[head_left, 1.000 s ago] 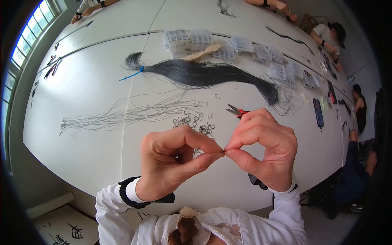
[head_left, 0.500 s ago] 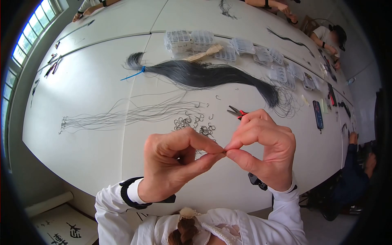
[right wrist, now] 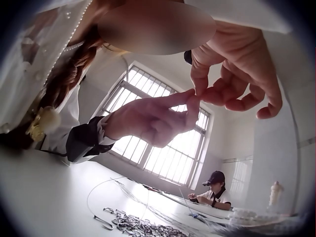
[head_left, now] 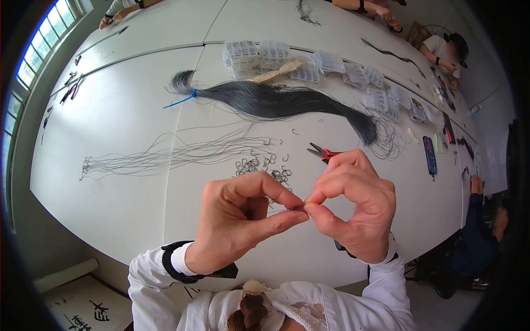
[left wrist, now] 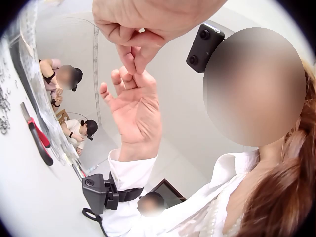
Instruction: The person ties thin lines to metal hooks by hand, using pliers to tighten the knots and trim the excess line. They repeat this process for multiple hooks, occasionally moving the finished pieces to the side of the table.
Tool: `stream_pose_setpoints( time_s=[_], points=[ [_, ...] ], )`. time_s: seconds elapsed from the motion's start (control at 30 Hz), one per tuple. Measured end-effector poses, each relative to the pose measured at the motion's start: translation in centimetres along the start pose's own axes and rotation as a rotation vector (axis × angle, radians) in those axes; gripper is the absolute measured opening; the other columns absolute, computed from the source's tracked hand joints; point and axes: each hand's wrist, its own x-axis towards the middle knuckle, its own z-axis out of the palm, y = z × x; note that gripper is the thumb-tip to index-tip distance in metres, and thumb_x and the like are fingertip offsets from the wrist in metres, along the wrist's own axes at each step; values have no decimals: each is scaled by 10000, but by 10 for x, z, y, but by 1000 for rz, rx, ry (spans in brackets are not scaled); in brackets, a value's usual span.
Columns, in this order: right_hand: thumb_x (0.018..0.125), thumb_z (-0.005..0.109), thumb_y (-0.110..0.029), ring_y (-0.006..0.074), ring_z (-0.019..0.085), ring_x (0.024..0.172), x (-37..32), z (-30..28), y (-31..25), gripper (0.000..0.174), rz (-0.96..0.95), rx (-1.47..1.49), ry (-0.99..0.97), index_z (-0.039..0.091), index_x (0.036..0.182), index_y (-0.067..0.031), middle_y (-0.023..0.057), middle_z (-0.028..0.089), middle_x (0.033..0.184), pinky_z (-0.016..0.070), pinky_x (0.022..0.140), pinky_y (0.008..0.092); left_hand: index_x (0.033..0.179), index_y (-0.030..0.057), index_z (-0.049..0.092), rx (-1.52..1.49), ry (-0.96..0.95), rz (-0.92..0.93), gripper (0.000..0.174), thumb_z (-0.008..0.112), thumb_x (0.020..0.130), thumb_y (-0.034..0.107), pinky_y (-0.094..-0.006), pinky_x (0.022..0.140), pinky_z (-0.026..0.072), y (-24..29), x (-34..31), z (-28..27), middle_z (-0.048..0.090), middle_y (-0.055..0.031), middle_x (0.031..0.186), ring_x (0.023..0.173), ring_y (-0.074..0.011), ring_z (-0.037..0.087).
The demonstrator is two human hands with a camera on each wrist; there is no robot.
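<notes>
My left hand (head_left: 234,218) pinches a small dark fish hook (head_left: 298,208) between thumb and forefinger, above the table in the head view. A thin strand shows to the left of it. The thumb and forefinger of my right hand (head_left: 359,207) meet at the hook's right end, fingertips touching those of the left; what exactly they pinch I cannot tell. Just beyond the hands lies a pile of loose fish hooks (head_left: 251,166). Left of it, a spread of thin lines (head_left: 182,154) has hooks at its left end.
A dark bundle of line (head_left: 265,99), tied with a blue tie (head_left: 191,94), stretches across the table (head_left: 110,215). Behind it stand clear plastic boxes (head_left: 240,55). Red-handled pliers (head_left: 323,153) lie beyond my right hand, a phone (head_left: 430,154) farther right. Other people sit around the tables.
The left forefinger and thumb have spread slightly, and the dark hook between them now shows. My right hand has shifted a little down and left, uncovering more of the pliers.
</notes>
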Motion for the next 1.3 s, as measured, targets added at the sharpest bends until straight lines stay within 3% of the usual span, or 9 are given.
stream_pose_setpoints(
  time_s=[0.47, 0.6, 0.7, 0.77, 0.8, 0.93, 1.0, 1.23, 1.3],
  points=[
    [660, 763, -53, 221, 551, 754, 4, -17, 2, 152, 48, -111, -98, 652, 763, -68, 3, 640, 718, 440, 706, 330, 803, -25, 607, 8, -1, 43, 114, 708, 759, -56, -172, 484, 419, -7, 3, -3, 662, -118, 823, 633, -70, 583],
    [682, 748, -69, 237, 555, 782, 7, -30, 11, 201, 74, -223, -103, 647, 854, -46, 42, 632, 811, 445, 710, 339, 792, -23, 600, 10, -5, 39, 109, 698, 763, -63, -160, 441, 400, -2, 3, -3, 658, -113, 819, 603, -61, 571],
    [719, 735, -130, 268, 559, 812, 6, -40, 31, 268, 123, -296, -91, 627, 941, -25, 91, 609, 947, 449, 733, 351, 786, -25, 596, 139, 11, 145, 109, 693, 762, -69, -150, 401, 373, -1, 3, -3, 656, -109, 809, 575, -47, 556],
    [734, 738, -192, 286, 561, 825, 5, -46, 44, 327, 161, -359, -250, 611, 983, -22, 85, 602, 965, 453, 780, 357, 785, -25, 595, 160, 5, 160, 108, 690, 763, -70, -147, 392, 366, 0, 1, -3, 655, -106, 807, 567, -43, 551],
    [726, 752, -266, 292, 541, 933, 2, -50, 53, 471, 184, -400, -375, 566, 1075, -10, 101, 569, 1049, 447, 840, 370, 784, -26, 594, 183, 11, 172, 107, 688, 763, -71, -145, 383, 359, 1, 2, -4, 655, -104, 805, 559, -38, 547],
    [699, 768, -321, 291, 490, 1050, -28, -48, 87, 634, 134, -586, -499, 493, 1160, 16, 135, 500, 1134, 442, 889, 379, 779, -23, 598, 151, 31, 161, 106, 691, 759, -72, -147, 390, 361, 0, 3, -5, 658, -107, 801, 566, -38, 552],
    [675, 772, -377, 298, 451, 1105, -40, -44, 97, 758, 252, -672, -623, 429, 1205, 44, 161, 442, 1168, 445, 901, 386, 776, -25, 604, 172, 4, 98, 104, 692, 756, -75, -153, 415, 380, 0, 4, -6, 661, -112, 800, 597, -52, 572],
    [739, 733, -264, 305, 475, 1017, -40, -29, 117, 611, 212, -733, -511, 436, 1171, 50, 155, 450, 1121, 480, 842, 400, 778, -33, 607, 138, 31, 39, 107, 696, 747, -85, -174, 527, 449, 3, 2, -8, 660, -110, 795, 675, -87, 605],
    [820, 592, -166, 266, 521, 870, -35, -29, 117, 381, 219, -768, -537, 469, 1105, 56, 150, 494, 1002, 500, 747, 356, 778, -36, 605, 100, 35, 77, 107, 694, 748, -89, -196, 593, 482, -2, 4, -10, 657, -110, 791, 706, -103, 615]
  ],
)
